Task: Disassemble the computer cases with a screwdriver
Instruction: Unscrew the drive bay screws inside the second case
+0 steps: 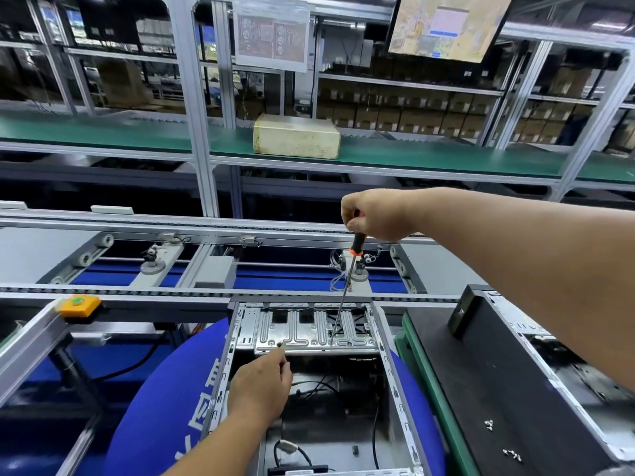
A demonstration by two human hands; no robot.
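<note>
The open computer case (pixel 309 372) lies straight ahead of the person, its silver drive bracket (pixel 309 329) spanning the far end. The right hand (pixel 374 214) is curled tight around the top of the orange-and-black screwdriver (pixel 345 280), whose long shaft runs steeply down and slightly leftward, the tip meeting the bracket toward its right side, apparently at a screw, though that is too small to confirm. The left hand (pixel 261 386) reaches in from below with fingers (pixel 280 353) drawn together at a small dark screw (pixel 279 344) on the bracket's near left edge; whether they already pinch it I cannot tell. So the left is nearer that loose screw. A second black case (pixel 498 359) lies alongside at right.
</note>
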